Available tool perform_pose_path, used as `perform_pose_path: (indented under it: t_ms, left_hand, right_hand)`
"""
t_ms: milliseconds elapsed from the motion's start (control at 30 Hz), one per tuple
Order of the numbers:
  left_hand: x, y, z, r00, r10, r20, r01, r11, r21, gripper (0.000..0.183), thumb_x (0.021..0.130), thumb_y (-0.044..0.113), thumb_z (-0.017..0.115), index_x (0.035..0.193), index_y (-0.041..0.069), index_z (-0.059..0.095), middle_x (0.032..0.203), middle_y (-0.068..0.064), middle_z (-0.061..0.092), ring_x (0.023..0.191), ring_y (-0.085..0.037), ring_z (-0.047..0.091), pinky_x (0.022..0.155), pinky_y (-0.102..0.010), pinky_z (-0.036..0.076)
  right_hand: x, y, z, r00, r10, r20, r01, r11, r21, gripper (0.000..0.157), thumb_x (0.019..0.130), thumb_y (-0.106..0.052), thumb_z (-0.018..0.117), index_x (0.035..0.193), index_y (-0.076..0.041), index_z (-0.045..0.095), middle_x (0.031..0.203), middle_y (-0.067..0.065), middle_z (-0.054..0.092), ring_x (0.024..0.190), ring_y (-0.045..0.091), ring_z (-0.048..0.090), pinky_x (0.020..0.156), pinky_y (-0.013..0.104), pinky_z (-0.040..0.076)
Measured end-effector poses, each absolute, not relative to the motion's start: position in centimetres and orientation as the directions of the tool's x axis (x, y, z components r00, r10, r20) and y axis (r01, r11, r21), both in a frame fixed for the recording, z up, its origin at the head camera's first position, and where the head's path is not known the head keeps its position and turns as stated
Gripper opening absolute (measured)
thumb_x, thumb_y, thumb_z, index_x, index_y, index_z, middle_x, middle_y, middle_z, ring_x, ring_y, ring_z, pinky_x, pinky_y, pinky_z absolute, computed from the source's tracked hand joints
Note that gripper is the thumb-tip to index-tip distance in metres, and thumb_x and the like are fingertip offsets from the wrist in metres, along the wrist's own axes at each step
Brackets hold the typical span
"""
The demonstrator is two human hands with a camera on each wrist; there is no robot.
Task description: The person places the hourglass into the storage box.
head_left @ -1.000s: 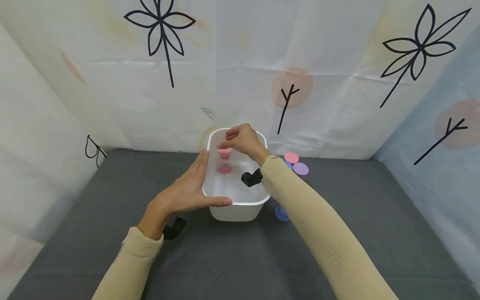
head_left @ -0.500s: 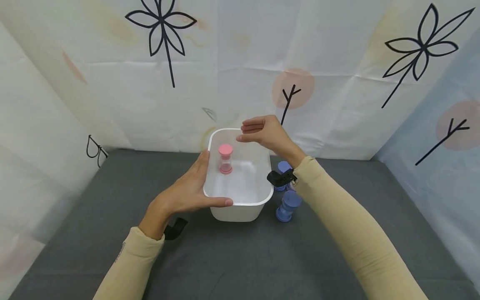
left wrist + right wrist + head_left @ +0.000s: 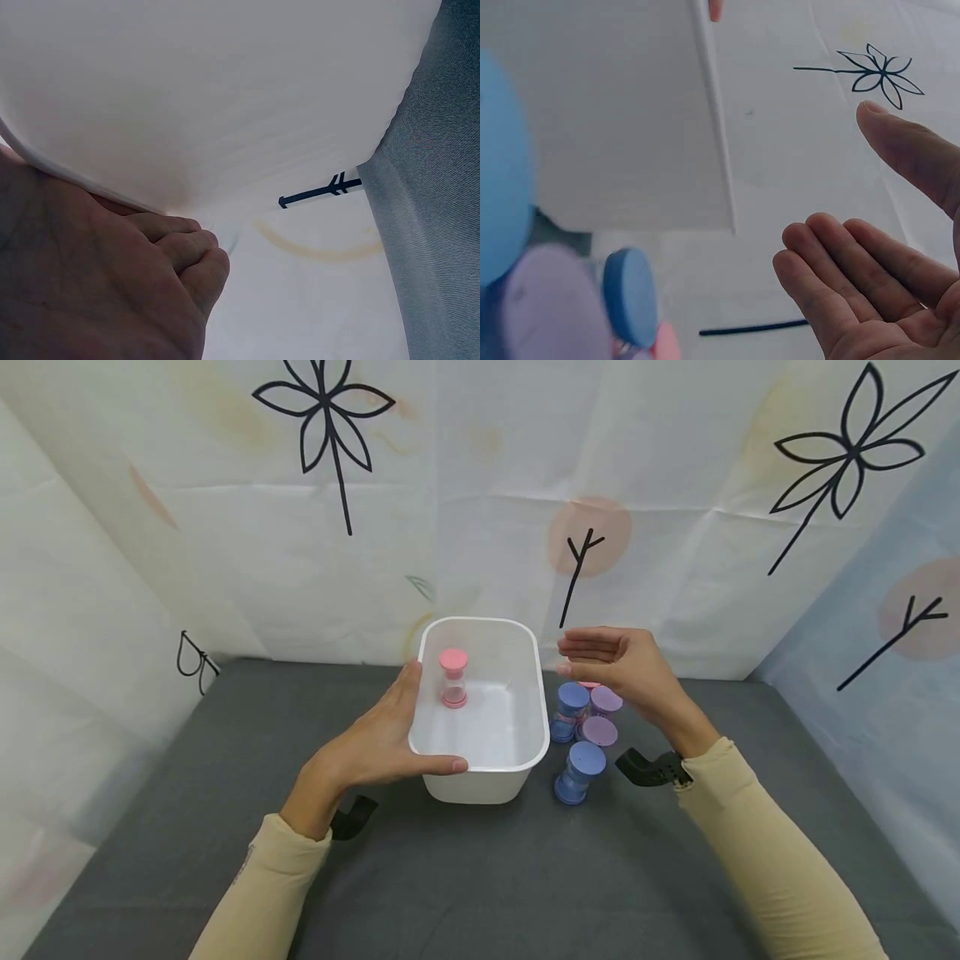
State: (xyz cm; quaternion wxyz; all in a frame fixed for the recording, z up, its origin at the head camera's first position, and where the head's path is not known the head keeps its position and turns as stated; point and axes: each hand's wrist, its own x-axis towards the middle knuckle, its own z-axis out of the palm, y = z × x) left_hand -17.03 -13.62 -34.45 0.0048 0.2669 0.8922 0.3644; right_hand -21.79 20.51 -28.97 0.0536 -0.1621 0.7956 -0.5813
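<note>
A white plastic bin (image 3: pixel 487 787) stands on the dark table with one pink sand timer (image 3: pixel 453 678) upright inside, near its left wall. My left hand (image 3: pixel 371 739) rests against the bin's left side, its thumb lying along the front rim. The left wrist view has the left hand (image 3: pixel 127 262) touching the bin's outer wall (image 3: pixel 210 97). To the right of the bin, my right hand (image 3: pixel 626 672) hovers with nothing in it, fingers extended. Below it are a blue sand timer (image 3: pixel 572 710), a purple sand timer (image 3: pixel 599 732) and a nearer blue one.
More timers cluster behind, including another purple sand timer (image 3: pixel 607 700) and a pink one mostly hidden by the right hand. A printed cloth backdrop (image 3: pixel 480 485) rises behind the table (image 3: pixel 465 885) and along both sides.
My right hand has left the space over the bin and moved right, above the sand timers. The pink timer now stands free of it. My left hand has stayed put.
</note>
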Motion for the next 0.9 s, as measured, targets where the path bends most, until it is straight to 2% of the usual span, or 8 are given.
perform_pose_path:
  t_ms: [167, 267, 333, 400, 700, 900]
  left_hand:
    - [-17.0, -13.6, -34.4, -0.863, 0.474, 0.175, 0.462, 0.599, 0.654, 0.134, 0.072, 0.068, 0.080, 0.161, 0.030, -0.013, 0.167, 0.007, 0.006, 0.151, -0.023, 0.015, 0.116, -0.052, 0.028]
    - [-17.0, -13.6, -34.4, -0.862, 0.476, 0.174, 0.463, 0.601, 0.651, 0.134, 0.073, 0.068, 0.080, 0.161, 0.029, -0.013, 0.167, 0.007, 0.005, 0.152, -0.023, 0.014, 0.116, -0.052, 0.028]
    - [-16.9, -13.6, -34.3, -0.861, 0.476, 0.177, 0.466, 0.601, 0.649, 0.134, 0.073, 0.068, 0.080, 0.161, 0.029, -0.013, 0.167, 0.005, 0.006, 0.152, -0.023, 0.014, 0.116, -0.052, 0.028]
    - [-16.9, -13.6, -34.3, -0.860, 0.478, 0.178, 0.468, 0.603, 0.646, 0.134, 0.073, 0.068, 0.080, 0.162, 0.028, -0.013, 0.167, 0.003, 0.007, 0.152, -0.023, 0.014, 0.116, -0.053, 0.028]
    - [-17.0, -13.6, -34.4, -0.859, 0.481, 0.176, 0.471, 0.605, 0.642, 0.133, 0.074, 0.069, 0.079, 0.162, 0.028, -0.012, 0.167, 0.003, 0.009, 0.152, -0.023, 0.014, 0.115, -0.054, 0.028]
    - [-17.0, -13.6, -34.4, -0.860, 0.480, 0.175, 0.468, 0.602, 0.647, 0.134, 0.073, 0.069, 0.079, 0.162, 0.028, -0.012, 0.168, 0.004, 0.006, 0.152, -0.020, 0.012, 0.116, -0.052, 0.027]
  right_hand:
    - [-19.8, 22.6, -30.0, -0.922, -0.363, 0.131, -0.237, 0.264, -0.935, 0.056, 0.087, -0.004, 0.080, 0.136, 0.010, 0.057, 0.126, 0.013, 0.069, 0.115, 0.022, 0.068, 0.091, 0.028, 0.054]
    - [-18.8, 23.7, -30.8, -0.916, -0.379, 0.133, -0.248, 0.274, -0.929, 0.055, 0.087, -0.001, 0.080, 0.136, 0.011, 0.057, 0.127, 0.015, 0.068, 0.119, 0.025, 0.066, 0.092, 0.026, 0.053]
    - [-18.2, 24.4, -31.2, -0.919, -0.375, 0.121, -0.243, 0.297, -0.924, 0.056, 0.087, -0.003, 0.080, 0.136, 0.010, 0.057, 0.131, 0.020, 0.065, 0.121, 0.027, 0.064, 0.092, 0.026, 0.053]
    - [-17.6, 25.0, -31.6, -0.926, -0.363, 0.106, -0.231, 0.321, -0.918, 0.056, 0.086, -0.005, 0.081, 0.136, 0.009, 0.058, 0.132, 0.025, 0.063, 0.121, 0.026, 0.064, 0.091, 0.026, 0.054]
    - [-16.7, 27.0, -33.2, -0.926, -0.360, 0.112, -0.262, 0.401, -0.878, 0.055, 0.085, -0.005, 0.082, 0.134, 0.007, 0.061, 0.131, 0.023, 0.064, 0.117, 0.009, 0.065, 0.087, 0.021, 0.054]
    - [-17.3, 27.5, -34.5, -0.905, -0.414, 0.097, -0.275, 0.394, -0.877, 0.056, 0.083, -0.002, 0.083, 0.133, 0.007, 0.061, 0.131, 0.023, 0.063, 0.116, 0.008, 0.064, 0.091, 0.021, 0.052]
